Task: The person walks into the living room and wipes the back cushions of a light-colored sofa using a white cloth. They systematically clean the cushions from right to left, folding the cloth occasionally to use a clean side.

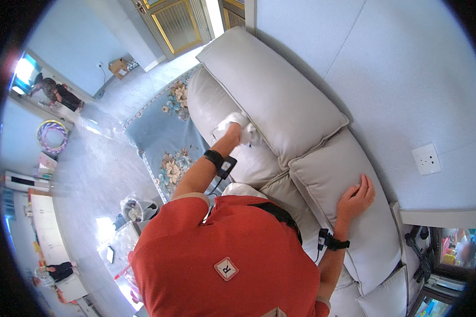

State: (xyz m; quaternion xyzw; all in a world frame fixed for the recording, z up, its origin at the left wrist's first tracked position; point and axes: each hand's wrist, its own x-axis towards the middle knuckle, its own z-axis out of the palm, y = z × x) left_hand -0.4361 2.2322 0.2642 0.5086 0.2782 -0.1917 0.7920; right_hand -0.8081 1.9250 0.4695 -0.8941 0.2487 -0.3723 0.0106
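Observation:
My left hand holds a crumpled white cloth against the back of a light grey sofa, just under the lower edge of a large back cushion. Its fingers are mostly hidden by the cloth. My right hand rests, with slightly bent fingers, on top of another grey back cushion and grips nothing. A blue floral cover lies over the seat beside my left arm. Each wrist wears a black band with a small cabled device.
A pale wall with a socket runs behind the sofa. A lined waste bin and a table with a phone stand at lower left. Other people are farther off at the left. A door and cardboard box are at the top.

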